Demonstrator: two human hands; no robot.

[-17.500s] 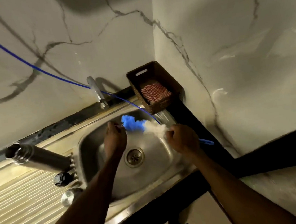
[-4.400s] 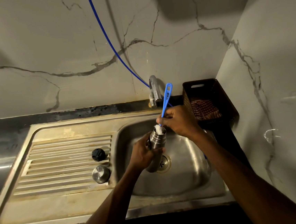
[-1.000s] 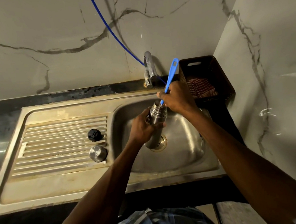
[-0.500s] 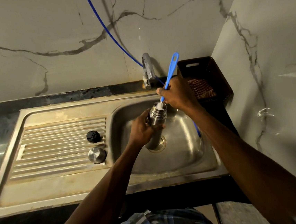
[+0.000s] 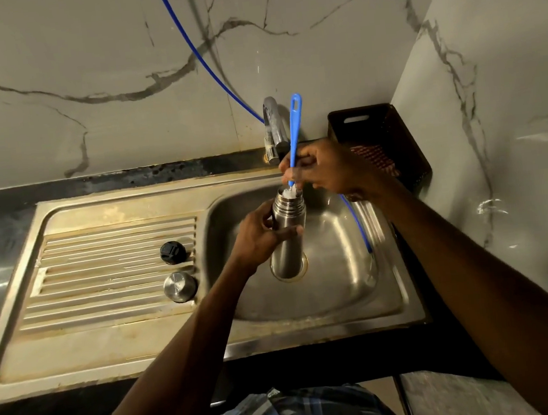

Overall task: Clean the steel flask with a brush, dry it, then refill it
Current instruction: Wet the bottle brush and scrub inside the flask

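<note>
The steel flask (image 5: 287,239) stands nearly upright over the drain of the sink basin (image 5: 340,288), mouth up. My left hand (image 5: 262,238) is wrapped around its upper body. My right hand (image 5: 332,168) grips the blue handle of the bottle brush (image 5: 294,128) just above the flask's mouth. White bristles show at the mouth; the rest of the brush head is hidden inside. The black stopper (image 5: 173,252) and the steel cap (image 5: 180,286) lie on the ribbed drainboard (image 5: 105,273) to the left.
A chrome tap (image 5: 273,130) rises behind the basin, with a thin blue hose (image 5: 205,63) running down the marble wall into the sink. A dark basket (image 5: 379,137) holding a red checked cloth sits in the right corner against the side wall.
The brush has risen a little, so white bristles now show at the flask's mouth, and its handle stands more upright. The flask stays in my left hand over the drain.
</note>
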